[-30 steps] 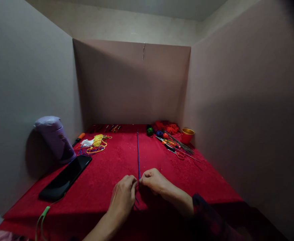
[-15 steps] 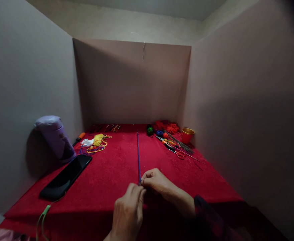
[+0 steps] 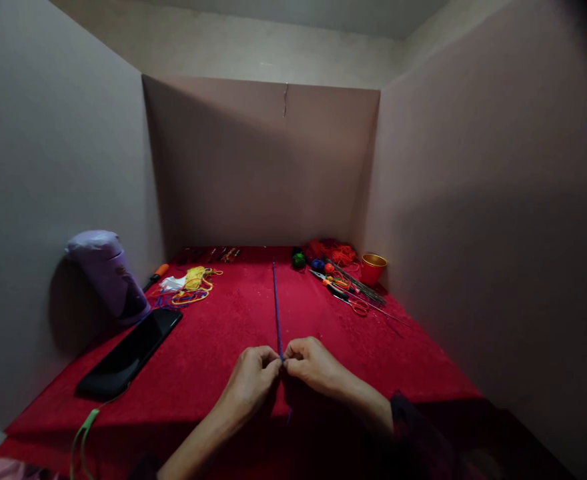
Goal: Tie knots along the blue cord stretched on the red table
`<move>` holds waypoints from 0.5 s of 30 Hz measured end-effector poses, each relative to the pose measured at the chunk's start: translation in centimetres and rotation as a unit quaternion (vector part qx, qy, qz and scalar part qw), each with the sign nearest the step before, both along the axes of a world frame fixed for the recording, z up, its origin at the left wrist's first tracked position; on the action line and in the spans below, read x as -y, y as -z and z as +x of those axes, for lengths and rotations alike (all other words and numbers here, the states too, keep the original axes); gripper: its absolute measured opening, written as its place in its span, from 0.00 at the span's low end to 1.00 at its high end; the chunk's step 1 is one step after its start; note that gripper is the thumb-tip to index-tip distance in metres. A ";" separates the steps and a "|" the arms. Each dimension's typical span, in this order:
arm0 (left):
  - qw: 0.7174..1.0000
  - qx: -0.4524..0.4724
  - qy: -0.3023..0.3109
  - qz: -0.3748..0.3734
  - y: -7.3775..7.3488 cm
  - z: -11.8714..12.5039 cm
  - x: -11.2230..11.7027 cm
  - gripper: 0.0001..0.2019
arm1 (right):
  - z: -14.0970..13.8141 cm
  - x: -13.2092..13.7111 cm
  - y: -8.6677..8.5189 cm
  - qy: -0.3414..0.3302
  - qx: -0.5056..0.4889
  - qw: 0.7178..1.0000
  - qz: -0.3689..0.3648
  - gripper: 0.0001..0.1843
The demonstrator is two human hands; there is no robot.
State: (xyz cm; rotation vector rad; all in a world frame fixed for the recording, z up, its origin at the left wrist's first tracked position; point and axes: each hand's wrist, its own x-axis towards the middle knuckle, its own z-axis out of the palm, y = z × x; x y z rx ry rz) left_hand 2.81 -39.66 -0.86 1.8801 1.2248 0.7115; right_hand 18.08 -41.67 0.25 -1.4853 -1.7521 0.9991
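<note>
A thin blue cord (image 3: 277, 310) runs straight and taut from a point near the back of the red-covered table to my two hands. My left hand (image 3: 252, 381) pinches its near end between thumb and fingers. From the other side, my right hand (image 3: 317, 367) pinches the cord at the same spot, its fingertips nearly touching the left ones. A short blue loose end (image 3: 289, 417) hangs below the hands over the front of the table. Any knot between the fingertips is too small to make out.
To the left are a black phone (image 3: 131, 353), a purple bottle (image 3: 113, 280) and yellow yarn (image 3: 196, 280). Pliers (image 3: 336, 289), scissors (image 3: 357, 307), yarn balls (image 3: 298, 260) and a red cup (image 3: 373, 269) stand or lie at right. Grey panels (image 3: 263, 160) enclose three sides.
My left hand has moved up from below the cord's end and turned, so it now pinches level with my right hand. The loose blue end has come into view.
</note>
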 end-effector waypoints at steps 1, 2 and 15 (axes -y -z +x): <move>1.000 -0.007 -0.002 0.002 0.0 0.0 0.0 0.12 | -0.1 0.2 -0.1 0.000 0.028 0.999 0.026 0.04; 1.000 -0.014 -0.004 0.006 -0.1 0.0 0.0 0.12 | -0.1 0.3 -0.2 -0.001 0.051 0.998 0.048 0.04; 0.971 0.181 -0.043 -0.151 -0.3 0.8 0.6 0.10 | -2.0 6.2 -0.4 0.032 0.256 0.955 0.145 0.08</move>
